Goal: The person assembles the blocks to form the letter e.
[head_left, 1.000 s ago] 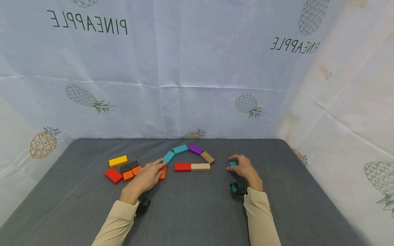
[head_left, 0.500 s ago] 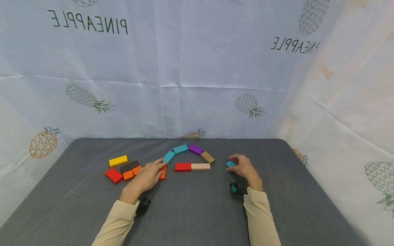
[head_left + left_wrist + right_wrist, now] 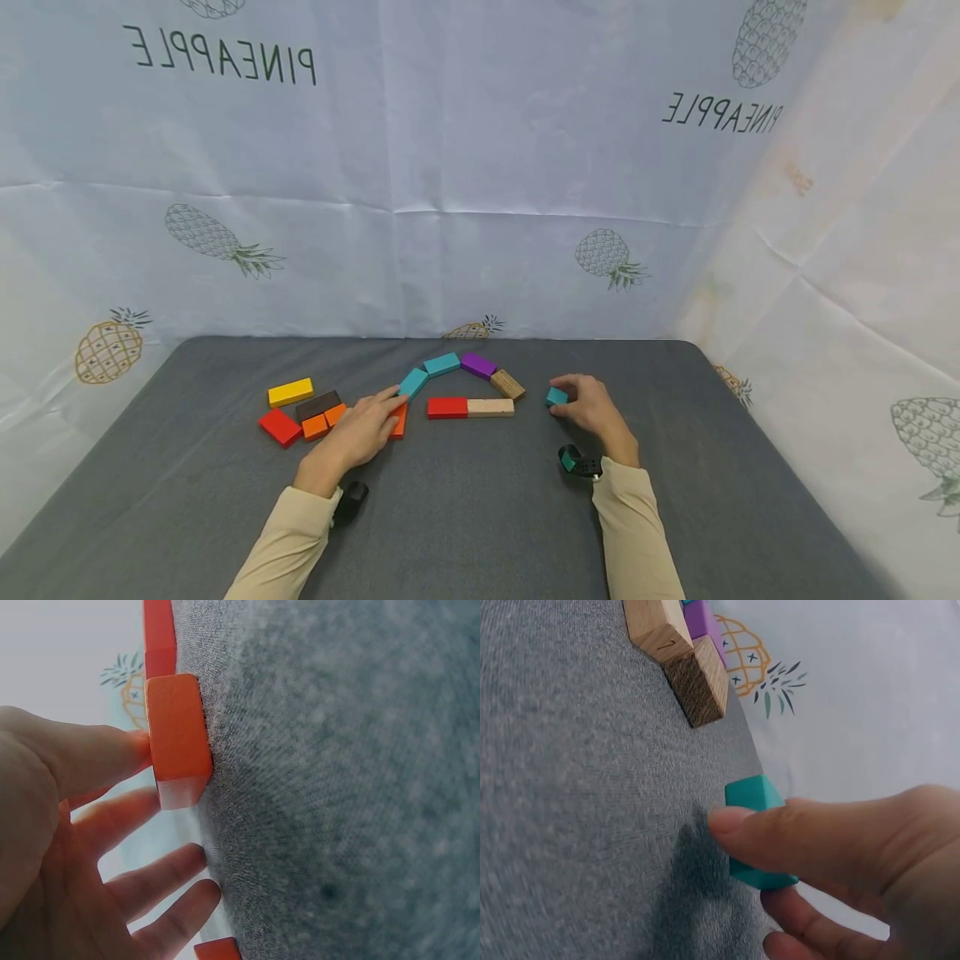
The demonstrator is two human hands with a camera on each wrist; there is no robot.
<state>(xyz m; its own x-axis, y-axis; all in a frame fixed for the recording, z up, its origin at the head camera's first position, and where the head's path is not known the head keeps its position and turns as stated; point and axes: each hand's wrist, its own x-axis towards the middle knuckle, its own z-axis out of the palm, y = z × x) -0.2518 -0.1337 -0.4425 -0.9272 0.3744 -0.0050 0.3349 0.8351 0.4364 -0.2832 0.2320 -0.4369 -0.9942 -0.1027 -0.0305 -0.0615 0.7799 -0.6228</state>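
Observation:
My left hand [image 3: 365, 429] lies against an orange block [image 3: 178, 735], its thumb touching the block and its other fingers spread and fairly straight. Part of the index finger is hidden behind the thumb and the block. The orange block meets a teal block [image 3: 413, 383], the start of an arch that continues with another teal block [image 3: 442, 364], a purple block [image 3: 478, 365] and a brown wooden block [image 3: 508, 384]. Right of the arch, my right hand [image 3: 596, 408] pinches a separate teal block [image 3: 757, 796] between thumb and fingers, low over the grey table.
Inside the arch, a red block [image 3: 447, 407] and a pale wooden block [image 3: 491, 407] lie end to end. Left of my left hand are a yellow block [image 3: 291, 392], a dark block [image 3: 318, 406], a red block [image 3: 281, 427] and small orange blocks [image 3: 315, 427]. A pineapple-print cloth [image 3: 480, 167] hangs behind.
The teal block in my right hand has turned and shifted slightly left, showing more of itself past the fingers. My left hand stays in place, and the view has shifted a little.

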